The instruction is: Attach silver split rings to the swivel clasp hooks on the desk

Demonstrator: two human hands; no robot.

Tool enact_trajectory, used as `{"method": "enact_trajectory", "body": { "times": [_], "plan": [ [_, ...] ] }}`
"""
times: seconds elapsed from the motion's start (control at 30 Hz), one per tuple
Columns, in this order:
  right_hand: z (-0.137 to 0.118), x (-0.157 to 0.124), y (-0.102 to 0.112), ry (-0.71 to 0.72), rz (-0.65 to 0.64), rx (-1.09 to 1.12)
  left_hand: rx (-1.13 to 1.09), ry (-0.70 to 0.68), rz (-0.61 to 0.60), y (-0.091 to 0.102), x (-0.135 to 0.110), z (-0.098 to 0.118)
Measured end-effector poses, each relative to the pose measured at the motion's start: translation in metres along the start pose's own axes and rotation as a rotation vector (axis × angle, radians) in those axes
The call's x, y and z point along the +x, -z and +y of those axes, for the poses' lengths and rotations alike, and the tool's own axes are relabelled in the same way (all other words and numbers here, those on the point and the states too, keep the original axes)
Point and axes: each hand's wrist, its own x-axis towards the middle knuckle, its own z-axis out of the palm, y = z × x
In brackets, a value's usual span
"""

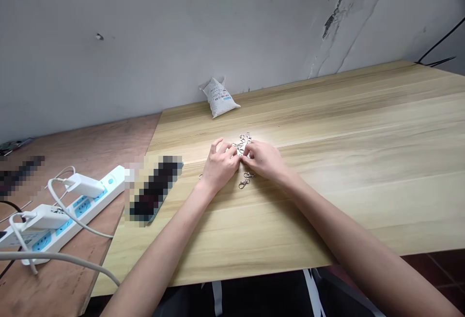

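My left hand (221, 163) and my right hand (264, 158) meet over the wooden table, fingertips nearly touching. Each has thumb and fingers pinched together; whatever lies between them is too small to make out. The left hand's other fingers are partly raised. Just beyond the fingertips lies a loose pile of small silver lobster clasps (242, 139), partly hidden by the hands. Two more silver clasps (244, 183) rest nearer to me, below the right hand. A small metal ring (200, 176) shows at the left wrist's outer side.
A white printed plastic packet (220, 97) sits against the grey wall (145, 41). Left of my forearm lies a pixelated dark, flat object (156, 191). Further left, a white power strip (83, 210) with chargers and cables rests on a reddish-brown board (98, 150).
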Motion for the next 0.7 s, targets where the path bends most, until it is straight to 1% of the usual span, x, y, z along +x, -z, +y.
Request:
{"method": "enact_trajectory", "body": {
  "times": [0.13, 0.27, 0.37, 0.43, 0.57, 0.7],
  "plan": [
    [0.004, 0.001, 0.006, -0.046, 0.084, 0.041, 0.038, 0.012, -0.003, 0.001, -0.002, 0.001],
    [0.01, 0.005, 0.011, -0.114, 0.179, 0.076, 0.054, -0.056, -0.061, 0.003, 0.0, -0.001],
    [0.013, 0.006, 0.009, -0.126, 0.201, 0.078, 0.057, -0.113, -0.106, 0.004, 0.003, -0.001],
    [0.013, 0.006, 0.008, -0.112, 0.201, 0.079, 0.031, -0.118, -0.113, 0.005, 0.005, -0.001],
    [0.01, 0.005, 0.007, -0.084, 0.213, 0.097, -0.117, -0.068, -0.091, 0.006, 0.004, -0.002],
    [0.004, 0.002, 0.008, -0.037, 0.207, 0.123, -0.303, 0.055, -0.062, 0.009, -0.005, -0.006]
  ]
}}
